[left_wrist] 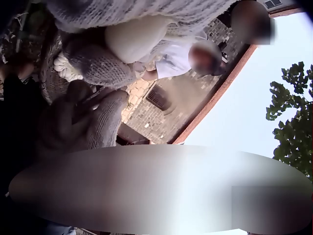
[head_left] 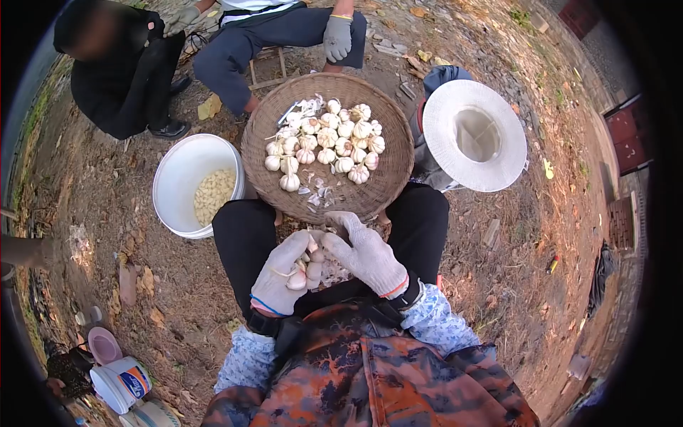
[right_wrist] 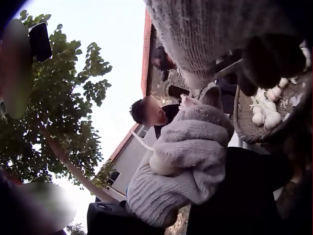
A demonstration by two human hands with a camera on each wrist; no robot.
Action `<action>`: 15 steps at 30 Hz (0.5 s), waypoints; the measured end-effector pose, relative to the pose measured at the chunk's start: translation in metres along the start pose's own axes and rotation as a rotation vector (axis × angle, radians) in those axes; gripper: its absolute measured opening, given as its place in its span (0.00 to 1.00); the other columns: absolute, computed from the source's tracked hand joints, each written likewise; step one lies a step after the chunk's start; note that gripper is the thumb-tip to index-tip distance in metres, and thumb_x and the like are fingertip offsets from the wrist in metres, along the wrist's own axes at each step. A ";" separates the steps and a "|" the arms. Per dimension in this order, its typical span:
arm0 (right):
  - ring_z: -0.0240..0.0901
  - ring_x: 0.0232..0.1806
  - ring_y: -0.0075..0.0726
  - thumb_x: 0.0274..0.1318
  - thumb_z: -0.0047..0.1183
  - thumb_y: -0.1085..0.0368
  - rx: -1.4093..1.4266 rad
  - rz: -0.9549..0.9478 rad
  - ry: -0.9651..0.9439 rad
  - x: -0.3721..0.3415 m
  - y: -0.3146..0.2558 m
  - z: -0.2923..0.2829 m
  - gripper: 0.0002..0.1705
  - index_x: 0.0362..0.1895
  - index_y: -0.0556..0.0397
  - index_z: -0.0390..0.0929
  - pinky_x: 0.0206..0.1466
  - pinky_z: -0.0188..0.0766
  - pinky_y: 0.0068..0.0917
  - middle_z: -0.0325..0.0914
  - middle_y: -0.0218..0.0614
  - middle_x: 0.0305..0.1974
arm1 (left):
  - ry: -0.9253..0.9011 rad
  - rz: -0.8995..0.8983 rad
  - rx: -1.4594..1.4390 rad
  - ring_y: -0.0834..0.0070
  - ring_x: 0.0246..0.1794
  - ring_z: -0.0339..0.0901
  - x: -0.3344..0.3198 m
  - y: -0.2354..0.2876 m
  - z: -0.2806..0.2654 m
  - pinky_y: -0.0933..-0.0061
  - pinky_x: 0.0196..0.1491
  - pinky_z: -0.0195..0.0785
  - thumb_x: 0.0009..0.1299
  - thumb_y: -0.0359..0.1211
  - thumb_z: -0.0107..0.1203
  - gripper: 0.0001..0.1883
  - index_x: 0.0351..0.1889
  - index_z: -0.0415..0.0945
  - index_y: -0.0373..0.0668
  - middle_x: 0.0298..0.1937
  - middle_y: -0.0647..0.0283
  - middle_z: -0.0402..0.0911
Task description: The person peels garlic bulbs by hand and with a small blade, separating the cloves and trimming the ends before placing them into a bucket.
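My gloved left hand [head_left: 279, 277] holds garlic cloves [head_left: 297, 278] in its curled fingers, and a long thin stem trails from one. At its fingertips a pinkish clove [right_wrist: 188, 102] shows in the right wrist view. A large white clove [left_wrist: 139, 39] lies against the left glove in the left wrist view. The gloved right hand [head_left: 366, 260] comes in from the other side, its fingertips meeting the left hand's. Between its thumb and fingers runs a thin blade-like strip [right_wrist: 228, 68]. Beyond both hands, a wicker basket [head_left: 260, 167] holds many garlic bulbs [head_left: 327, 137] and loose skins.
A white bucket [head_left: 167, 181] with peeled cloves stands left of the basket. To the right is a pale brimmed hat [head_left: 441, 142]. Two people sit opposite, one wearing gloves [head_left: 337, 39]. More tubs [head_left: 121, 384] stand at the lower left on leaf-strewn ground.
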State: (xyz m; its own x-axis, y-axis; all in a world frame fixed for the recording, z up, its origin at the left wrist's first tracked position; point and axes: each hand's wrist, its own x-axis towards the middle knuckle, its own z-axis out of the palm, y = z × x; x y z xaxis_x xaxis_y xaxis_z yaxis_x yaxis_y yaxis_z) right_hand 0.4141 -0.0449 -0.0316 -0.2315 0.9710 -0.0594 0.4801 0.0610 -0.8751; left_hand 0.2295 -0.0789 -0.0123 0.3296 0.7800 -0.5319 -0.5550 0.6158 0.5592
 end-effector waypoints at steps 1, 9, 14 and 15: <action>0.86 0.47 0.51 0.71 0.57 0.52 0.049 0.051 -0.112 -0.002 0.001 -0.005 0.26 0.65 0.52 0.73 0.48 0.79 0.40 0.86 0.52 0.44 | 0.095 0.041 0.057 0.85 0.25 0.69 0.000 0.001 0.001 0.82 0.27 0.61 0.85 0.46 0.45 0.17 0.46 0.77 0.42 0.32 0.72 0.73; 0.80 0.47 0.64 0.74 0.53 0.53 0.125 -0.136 -0.288 -0.014 0.009 0.006 0.19 0.58 0.52 0.76 0.47 0.75 0.48 0.81 0.53 0.43 | 0.155 0.190 0.355 0.84 0.24 0.69 -0.001 0.007 -0.003 0.83 0.27 0.61 0.84 0.45 0.43 0.19 0.44 0.75 0.40 0.30 0.71 0.71; 0.80 0.48 0.64 0.74 0.52 0.51 0.112 -0.022 -0.430 -0.011 0.004 0.003 0.20 0.58 0.50 0.76 0.48 0.75 0.49 0.82 0.51 0.43 | 0.133 0.256 0.542 0.86 0.23 0.68 -0.006 0.009 -0.005 0.83 0.26 0.61 0.84 0.44 0.42 0.19 0.43 0.75 0.38 0.29 0.71 0.71; 0.80 0.47 0.64 0.74 0.53 0.52 0.118 -0.040 -0.414 -0.011 0.003 0.003 0.19 0.57 0.51 0.77 0.48 0.75 0.49 0.82 0.51 0.42 | 0.131 0.254 0.542 0.86 0.23 0.68 -0.006 0.009 -0.004 0.83 0.26 0.61 0.84 0.44 0.42 0.19 0.43 0.75 0.38 0.29 0.71 0.71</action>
State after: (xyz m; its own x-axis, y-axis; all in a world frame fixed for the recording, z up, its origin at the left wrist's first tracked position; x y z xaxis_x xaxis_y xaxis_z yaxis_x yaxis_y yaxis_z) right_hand 0.4153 -0.0563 -0.0355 -0.5793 0.7923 -0.1912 0.3695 0.0462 -0.9281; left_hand 0.2191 -0.0782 -0.0066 0.1221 0.9110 -0.3940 -0.1252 0.4079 0.9044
